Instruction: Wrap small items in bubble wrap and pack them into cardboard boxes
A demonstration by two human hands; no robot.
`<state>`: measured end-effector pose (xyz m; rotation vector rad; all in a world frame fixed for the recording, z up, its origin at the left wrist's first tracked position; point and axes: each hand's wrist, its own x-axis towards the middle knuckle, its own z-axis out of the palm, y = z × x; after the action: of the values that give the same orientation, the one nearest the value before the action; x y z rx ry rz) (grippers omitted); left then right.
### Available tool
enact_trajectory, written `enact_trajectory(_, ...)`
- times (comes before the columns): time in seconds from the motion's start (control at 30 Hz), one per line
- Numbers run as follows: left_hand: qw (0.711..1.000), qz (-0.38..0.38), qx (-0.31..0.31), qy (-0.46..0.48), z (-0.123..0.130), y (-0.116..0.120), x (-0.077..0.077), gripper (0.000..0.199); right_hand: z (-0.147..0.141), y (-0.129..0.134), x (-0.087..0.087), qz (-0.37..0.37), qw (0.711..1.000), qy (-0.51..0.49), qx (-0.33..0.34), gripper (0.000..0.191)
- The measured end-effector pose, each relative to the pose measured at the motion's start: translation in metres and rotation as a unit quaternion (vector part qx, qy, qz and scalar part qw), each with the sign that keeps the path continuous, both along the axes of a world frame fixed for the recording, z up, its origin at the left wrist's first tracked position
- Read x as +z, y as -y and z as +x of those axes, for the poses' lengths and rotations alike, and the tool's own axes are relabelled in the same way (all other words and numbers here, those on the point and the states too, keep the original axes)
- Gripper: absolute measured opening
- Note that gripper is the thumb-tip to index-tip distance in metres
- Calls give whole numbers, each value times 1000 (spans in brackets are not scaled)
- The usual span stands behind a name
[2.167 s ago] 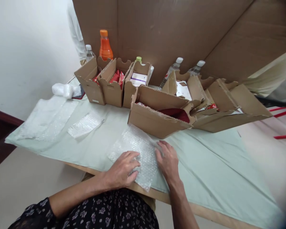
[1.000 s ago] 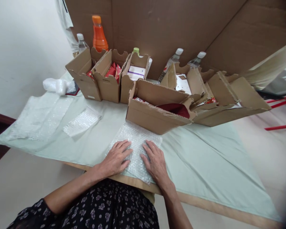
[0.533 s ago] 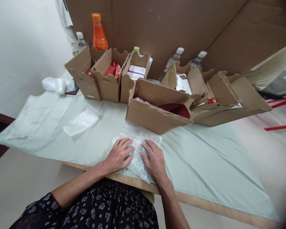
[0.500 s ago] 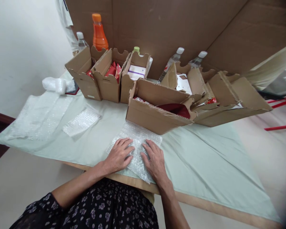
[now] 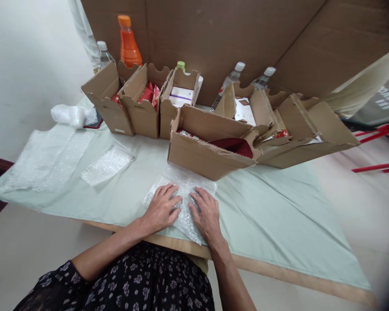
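Plainly clear, bubbly, flat wrap (image 5: 186,218).

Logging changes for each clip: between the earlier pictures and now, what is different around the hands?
The right hand has moved left, from the right edge of the bubble wrap onto it, nearer the left hand. Neither hand has visibly picked up or let go of anything. The front cardboard box and orange bottle stayed in place; the camera view shifted slightly.

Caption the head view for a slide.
Both hands flat on bubble wrap, cardboard boxes and bottles behind.
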<state>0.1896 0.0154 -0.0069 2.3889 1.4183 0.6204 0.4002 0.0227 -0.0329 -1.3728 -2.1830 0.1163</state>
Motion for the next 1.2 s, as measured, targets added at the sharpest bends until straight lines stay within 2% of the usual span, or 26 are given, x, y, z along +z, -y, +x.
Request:
enact_trajectory(0.23,1000,5,0,7,-14,4,-5,34,0,0,-1,0,1000,-1,-3,26)
enact_trajectory(0.57,1000,7,13,6,-4,-1,-2,31,1,-2,-4,3,1000,-4,-5,25)
enact_trajectory(0.77,999,-3,48,11,-5,-1,-2,29,1,-1,-3,-3,1000,-6,-4,26)
enact_trajectory(1.2,1000,-10,29,3,-18,-6,-5,29,0,0,-1,-16,1000,-9,-6,26)
